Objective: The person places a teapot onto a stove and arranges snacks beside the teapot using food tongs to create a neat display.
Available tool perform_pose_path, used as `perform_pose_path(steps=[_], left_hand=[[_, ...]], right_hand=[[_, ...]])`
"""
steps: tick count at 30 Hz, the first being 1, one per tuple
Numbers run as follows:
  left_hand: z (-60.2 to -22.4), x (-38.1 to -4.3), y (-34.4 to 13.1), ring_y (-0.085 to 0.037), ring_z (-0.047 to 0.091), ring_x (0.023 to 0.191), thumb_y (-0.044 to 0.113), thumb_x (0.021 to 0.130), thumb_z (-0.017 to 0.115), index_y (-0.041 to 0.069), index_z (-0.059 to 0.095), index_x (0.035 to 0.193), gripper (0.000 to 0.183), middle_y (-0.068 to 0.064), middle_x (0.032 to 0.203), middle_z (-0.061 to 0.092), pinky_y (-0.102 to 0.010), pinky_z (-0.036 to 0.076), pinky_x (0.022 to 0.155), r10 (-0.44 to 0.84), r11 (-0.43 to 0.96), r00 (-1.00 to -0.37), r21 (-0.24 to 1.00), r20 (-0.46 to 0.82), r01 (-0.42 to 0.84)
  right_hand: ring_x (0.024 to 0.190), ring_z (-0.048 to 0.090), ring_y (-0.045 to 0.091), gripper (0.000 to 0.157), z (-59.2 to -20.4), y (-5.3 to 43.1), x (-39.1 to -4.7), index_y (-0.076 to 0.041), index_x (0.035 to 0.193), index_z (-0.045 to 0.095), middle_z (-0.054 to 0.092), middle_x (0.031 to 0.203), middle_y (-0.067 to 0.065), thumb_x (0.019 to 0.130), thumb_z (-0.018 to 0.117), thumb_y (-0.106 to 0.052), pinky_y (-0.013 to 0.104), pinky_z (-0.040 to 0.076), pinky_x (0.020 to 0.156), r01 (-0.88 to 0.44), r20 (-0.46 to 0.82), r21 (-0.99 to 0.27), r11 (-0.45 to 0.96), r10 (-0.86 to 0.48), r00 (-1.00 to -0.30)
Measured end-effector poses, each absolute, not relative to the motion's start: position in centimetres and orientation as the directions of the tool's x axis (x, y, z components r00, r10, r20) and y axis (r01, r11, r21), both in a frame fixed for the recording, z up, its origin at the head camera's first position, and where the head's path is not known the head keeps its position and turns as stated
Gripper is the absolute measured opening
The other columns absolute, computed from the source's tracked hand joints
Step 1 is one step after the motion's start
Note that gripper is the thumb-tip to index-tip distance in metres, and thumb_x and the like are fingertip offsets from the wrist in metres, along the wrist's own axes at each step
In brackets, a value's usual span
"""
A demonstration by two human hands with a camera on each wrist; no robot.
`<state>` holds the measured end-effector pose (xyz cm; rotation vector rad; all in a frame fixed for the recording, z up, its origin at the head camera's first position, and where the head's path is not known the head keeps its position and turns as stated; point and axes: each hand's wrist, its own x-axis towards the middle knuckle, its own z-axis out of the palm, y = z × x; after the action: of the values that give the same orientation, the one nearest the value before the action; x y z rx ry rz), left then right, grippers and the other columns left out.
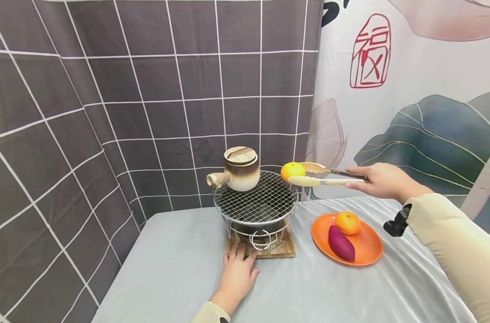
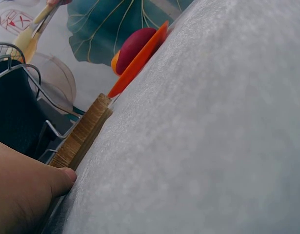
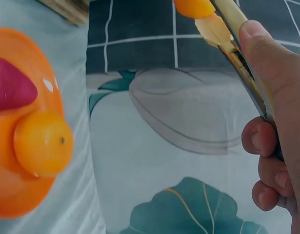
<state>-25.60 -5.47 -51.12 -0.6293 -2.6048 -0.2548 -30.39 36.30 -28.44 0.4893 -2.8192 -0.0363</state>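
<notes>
My right hand (image 1: 384,181) grips a pair of tongs (image 1: 330,181) with cream tips, its fingers curled round the arms in the right wrist view. Between the tips is a mandarin (image 1: 292,171), raised beside the right rim of the round wire grill (image 1: 257,202). My left hand (image 1: 238,273) rests at the front edge of the wooden board (image 1: 283,251) under the grill stove, fingers extended; the left wrist view shows its thumb against the board's edge. On an orange plate (image 1: 368,251) lie a second mandarin (image 1: 347,223) and a purple sweet potato (image 1: 341,243).
A small clay pot (image 1: 245,175) with a wooden lid and a side handle stands at the grill's back left. Pale grey cloth (image 1: 168,260) covers the table. Behind it hang a dark tiled-pattern curtain (image 1: 160,116) and a white printed one (image 1: 338,58).
</notes>
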Motion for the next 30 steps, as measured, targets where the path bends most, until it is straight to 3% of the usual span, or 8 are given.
perform_pose_path(steps=[12, 17, 24, 30], left_hand=[[-51.2, -25.6, -5.4, -0.044, 0.051, 0.130, 0.039, 0.085, 0.078, 0.020, 0.069, 0.130, 0.049, -0.019, 0.135, 0.058, -0.068, 0.042, 0.099, 0.387, 0.883, -0.805, 0.072, 0.450, 0.464], [-51.2, -25.5, -5.4, -0.043, 0.052, 0.130, 0.039, 0.085, 0.077, 0.021, 0.069, 0.130, 0.049, -0.019, 0.135, 0.059, -0.067, 0.042, 0.100, 0.386, 0.886, -0.810, 0.066, 0.441, 0.458], [-51.0, -25.4, -5.4, -0.043, 0.051, 0.131, 0.038, 0.085, 0.077, 0.022, 0.069, 0.131, 0.049, -0.019, 0.136, 0.059, -0.067, 0.041, 0.100, 0.386, 0.885, -0.814, 0.074, 0.435, 0.459], [-51.0, -25.4, -5.5, -0.043, 0.051, 0.131, 0.038, 0.085, 0.078, 0.022, 0.069, 0.131, 0.049, -0.019, 0.135, 0.058, -0.067, 0.042, 0.099, 0.386, 0.883, -0.809, 0.077, 0.442, 0.463]], right_hand=[[0.066, 0.058, 0.017, 0.062, -28.8, 33.5, -31.6, -0.010, 0.136, 0.064, 0.058, 0.063, -0.006, 0.093, 0.065, -0.055, 0.039, 0.052, 0.062, -0.373, 0.261, 0.071, 0.925, -0.378, -0.888], [0.075, 0.066, 0.024, 0.064, -29.1, 32.7, -32.1, -0.009, 0.137, 0.063, 0.071, 0.080, 0.001, 0.093, 0.064, -0.055, 0.046, 0.056, 0.068, -0.375, 0.260, 0.071, 0.924, -0.380, -0.888], [0.083, 0.068, 0.031, 0.063, -29.4, 31.8, -32.6, -0.010, 0.138, 0.063, 0.075, 0.097, 0.011, 0.093, 0.064, -0.054, 0.050, 0.057, 0.072, -0.381, 0.271, 0.072, 0.922, -0.386, -0.882], [0.082, 0.068, 0.032, 0.063, -29.7, 31.5, -32.8, -0.009, 0.138, 0.062, 0.075, 0.092, 0.010, 0.093, 0.066, -0.052, 0.051, 0.057, 0.072, -0.383, 0.278, 0.067, 0.921, -0.386, -0.880]])
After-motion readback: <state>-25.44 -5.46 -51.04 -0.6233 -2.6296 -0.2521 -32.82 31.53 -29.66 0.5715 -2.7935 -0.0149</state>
